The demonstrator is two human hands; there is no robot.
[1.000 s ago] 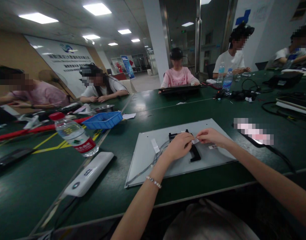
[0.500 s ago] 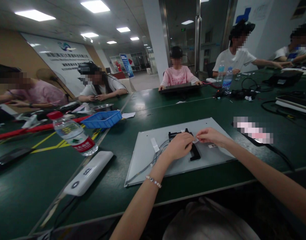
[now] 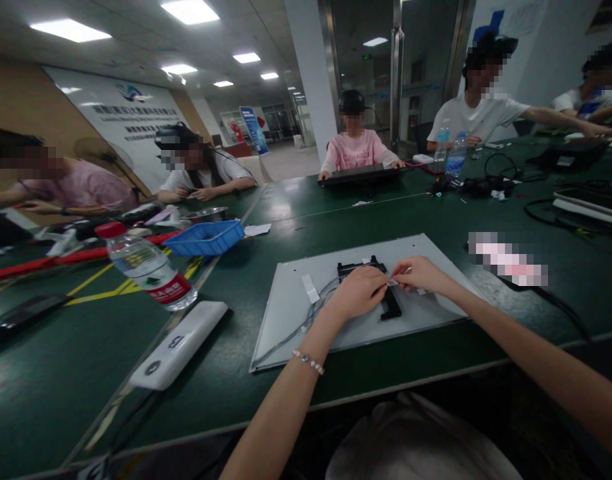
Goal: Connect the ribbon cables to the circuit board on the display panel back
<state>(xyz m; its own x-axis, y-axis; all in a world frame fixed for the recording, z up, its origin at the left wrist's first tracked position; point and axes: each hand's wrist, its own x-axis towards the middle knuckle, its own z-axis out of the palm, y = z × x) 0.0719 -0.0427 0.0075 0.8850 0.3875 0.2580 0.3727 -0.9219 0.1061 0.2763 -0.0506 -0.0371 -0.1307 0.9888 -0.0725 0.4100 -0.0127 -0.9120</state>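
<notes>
On the table in front of me lies a flat light-grey panel. A black plastic bracket rests on it, partly under my left hand. That hand's fingers are bent and close together over the bracket, their tips hidden. My right hand meets it from the right, thumb and forefinger pinched at a small white piece, perhaps tape or a label. Thin grey cables run from near the bracket to the panel's lower left corner. Left of the bracket a white strip is stuck down.
To the left are a white power bank, a water bottle with a red cap and a blue tray. At right lies a phone-like device with a cable. Several people sit around the green table.
My right hand has shifted slightly left, closer to my left hand. My left hand stays nearly still. At far right a co-worker's arm reaches further out.
</notes>
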